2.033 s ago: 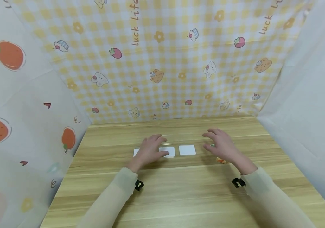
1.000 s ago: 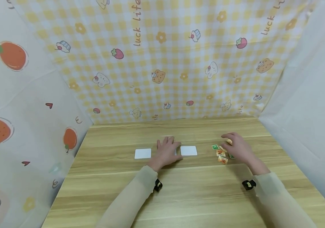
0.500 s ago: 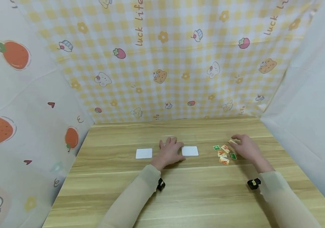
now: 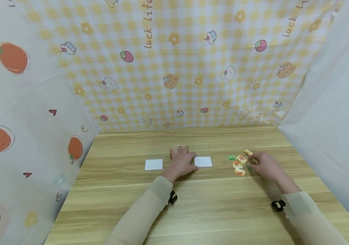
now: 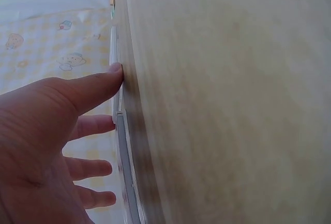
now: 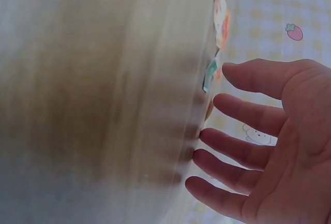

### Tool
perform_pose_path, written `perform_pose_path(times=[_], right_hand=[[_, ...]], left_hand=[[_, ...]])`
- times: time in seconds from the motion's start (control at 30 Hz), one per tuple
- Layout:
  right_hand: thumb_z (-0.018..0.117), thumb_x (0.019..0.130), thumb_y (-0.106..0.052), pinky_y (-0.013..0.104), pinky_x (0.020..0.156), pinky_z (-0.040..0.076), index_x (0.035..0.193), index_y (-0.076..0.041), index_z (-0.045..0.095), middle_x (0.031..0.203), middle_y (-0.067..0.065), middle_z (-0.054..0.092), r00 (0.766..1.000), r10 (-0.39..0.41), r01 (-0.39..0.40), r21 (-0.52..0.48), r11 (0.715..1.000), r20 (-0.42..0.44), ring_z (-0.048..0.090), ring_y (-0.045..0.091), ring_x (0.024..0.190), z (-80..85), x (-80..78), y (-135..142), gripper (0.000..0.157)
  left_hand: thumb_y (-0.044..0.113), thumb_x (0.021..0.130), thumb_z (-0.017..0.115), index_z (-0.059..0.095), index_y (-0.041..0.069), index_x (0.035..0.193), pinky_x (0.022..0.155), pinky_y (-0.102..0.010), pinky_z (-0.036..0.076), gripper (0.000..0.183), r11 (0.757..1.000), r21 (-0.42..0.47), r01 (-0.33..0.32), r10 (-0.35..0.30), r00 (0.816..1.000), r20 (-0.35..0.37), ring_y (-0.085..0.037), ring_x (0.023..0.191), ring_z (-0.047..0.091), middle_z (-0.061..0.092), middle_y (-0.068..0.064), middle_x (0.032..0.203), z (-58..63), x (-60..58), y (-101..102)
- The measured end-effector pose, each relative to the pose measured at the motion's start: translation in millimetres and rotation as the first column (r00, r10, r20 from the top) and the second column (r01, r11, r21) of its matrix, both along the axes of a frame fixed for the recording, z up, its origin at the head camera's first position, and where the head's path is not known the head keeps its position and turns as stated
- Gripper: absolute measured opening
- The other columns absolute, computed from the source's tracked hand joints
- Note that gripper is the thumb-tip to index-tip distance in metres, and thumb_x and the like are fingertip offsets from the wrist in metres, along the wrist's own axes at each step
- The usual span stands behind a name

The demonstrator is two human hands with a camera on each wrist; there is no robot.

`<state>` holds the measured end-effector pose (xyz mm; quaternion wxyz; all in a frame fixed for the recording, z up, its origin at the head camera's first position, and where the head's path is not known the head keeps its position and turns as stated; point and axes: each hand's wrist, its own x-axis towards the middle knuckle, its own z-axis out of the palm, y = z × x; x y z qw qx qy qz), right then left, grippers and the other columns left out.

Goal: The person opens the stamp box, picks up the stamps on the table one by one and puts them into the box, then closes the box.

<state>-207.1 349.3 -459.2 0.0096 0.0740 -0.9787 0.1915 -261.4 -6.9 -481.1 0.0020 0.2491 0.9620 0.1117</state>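
the table (image 4: 193, 211) is wood-patterned, its grain running from left to right. behind it hangs a yellow-and-white checked curtain (image 4: 186, 64), printed with flowers, cupcakes, strawberries and animal faces. a white cloth (image 4: 39, 112) with orange fruit and hearts covers the left side; a plain white sheet (image 4: 330, 102) covers the right.

two white cards lie flat: the left white card (image 4: 153, 164) and the right white card (image 4: 203, 162), each with its long axis running left to right, roughly parallel to the table's back edge. the left hand (image 4: 180, 163) rests between them, its fingers spread apart, thumb tip at the near left corner of the right white card. what lies under the palm is mostly hidden.

six small picture pieces are grouped to the right of the white cards. of the orange ones, the farthest piece (image 4: 248, 152) and the nearest piece (image 4: 239, 172) point from back left to front right; the middle-left piece (image 4: 237, 164) lies nearly left to right, and another orange piece (image 4: 241, 159) lies at a slant just behind it. a green piece (image 4: 231, 158) sits at the group's left. the right hand (image 4: 266, 165), fingers apart and slightly bent, is at a second green piece (image 4: 249, 167), partly covering it; contact cannot be confirmed.
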Motion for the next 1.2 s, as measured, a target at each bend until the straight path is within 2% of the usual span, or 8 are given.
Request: perform_pose_path(times=[0.1,0.23,0.3,0.4,0.5,0.6,1.07,1.2], right_hand=[[0.069,0.08,-0.031,0.037,0.056,0.041,0.106,-0.009,0.066,0.1,0.016,0.059,1.0,0.001,0.0,0.036,0.999,-0.028,0.052,0.02,0.068,-4.0,0.3,0.3,0.034],[0.069,0.079,-0.035,0.047,0.064,0.044,0.104,-0.01,0.067,0.102,0.018,0.058,0.998,-0.002,0.008,0.087,0.996,-0.068,0.056,0.03,0.081,-7.9,0.1,-0.2,0.035],[0.069,0.078,-0.037,0.049,0.065,0.044,0.103,-0.009,0.067,0.102,0.019,0.058,0.997,-0.006,0.014,0.102,0.995,-0.073,0.057,0.033,0.083,-8.9,0.3,-1.0,0.037],[0.07,0.076,-0.04,0.044,0.06,0.044,0.101,-0.01,0.066,0.1,0.017,0.057,0.998,-0.022,0.029,0.116,0.993,-0.062,0.055,0.028,0.074,-9.9,0.6,-2.5,0.039],[0.07,0.076,-0.041,0.036,0.053,0.04,0.091,-0.011,0.065,0.093,0.013,0.055,0.998,-0.04,0.045,0.13,0.991,-0.045,0.049,0.021,0.065,-9.4,0.9,-4.2,0.034],[0.07,0.076,-0.041,0.032,0.05,0.036,0.085,-0.01,0.064,0.088,0.011,0.053,0.998,-0.049,0.053,0.125,0.991,-0.032,0.046,0.019,0.062,-7.8,1.6,-5.3,0.032],[0.071,0.075,-0.041,0.03,0.045,0.032,0.07,-0.016,0.057,0.084,0.008,0.051,0.997,-0.074,0.075,0.105,0.992,-0.014,0.043,0.018,0.058,-4.1,3.4,-5.3,0.029],[0.069,0.077,-0.033,0.031,0.047,0.034,0.068,-0.017,0.057,0.083,0.009,0.052,0.998,-0.061,0.063,0.109,0.992,-0.027,0.044,0.018,0.06,-2.7,3.3,-4.8,0.023]], left_hand=[[0.061,0.073,0.063,0.054,0.03,0.123,0.092,-0.071,0.008,0.06,1.0,0.006,-0.005,0.005,1.0,0.002,-0.037,0.13,0.021,0.038,-0.007,0.136,-0.3,0.2,-0.1],[0.062,0.072,0.062,0.053,0.032,0.125,0.092,-0.072,0.006,0.061,1.0,0.019,-0.006,0.006,0.999,0.031,-0.039,0.131,0.018,0.036,-0.007,0.137,-0.9,-0.4,-0.3],[0.063,0.072,0.061,0.052,0.032,0.125,0.092,-0.072,0.006,0.062,1.0,0.019,-0.007,0.006,0.999,0.042,-0.039,0.131,0.018,0.036,-0.007,0.138,-0.5,-0.5,-0.2],[0.062,0.073,0.061,0.053,0.031,0.125,0.092,-0.071,0.007,0.061,1.0,0.01,-0.011,0.01,0.999,0.042,-0.039,0.131,0.018,0.036,-0.007,0.138,0.9,0.5,0.4],[0.06,0.074,0.062,0.053,0.03,0.126,0.093,-0.071,0.007,0.061,1.0,0.003,-0.013,0.013,0.999,0.042,-0.038,0.131,0.018,0.036,-0.007,0.138,2.0,1.6,0.5],[0.06,0.074,0.063,0.052,0.03,0.126,0.093,-0.071,0.007,0.061,1.0,0.009,-0.01,0.01,0.999,0.05,-0.038,0.131,0.017,0.035,-0.007,0.139,2.4,1.8,0.1],[0.06,0.073,0.063,0.052,0.031,0.126,0.093,-0.071,0.008,0.061,1.0,0.017,-0.023,0.022,0.998,0.057,-0.039,0.131,0.017,0.034,-0.008,0.139,5.3,4.3,-0.5],[0.06,0.073,0.063,0.052,0.032,0.126,0.093,-0.071,0.008,0.061,0.999,0.018,-0.029,0.028,0.998,0.06,-0.04,0.131,0.017,0.034,-0.008,0.139,4.7,4.4,0.1]])
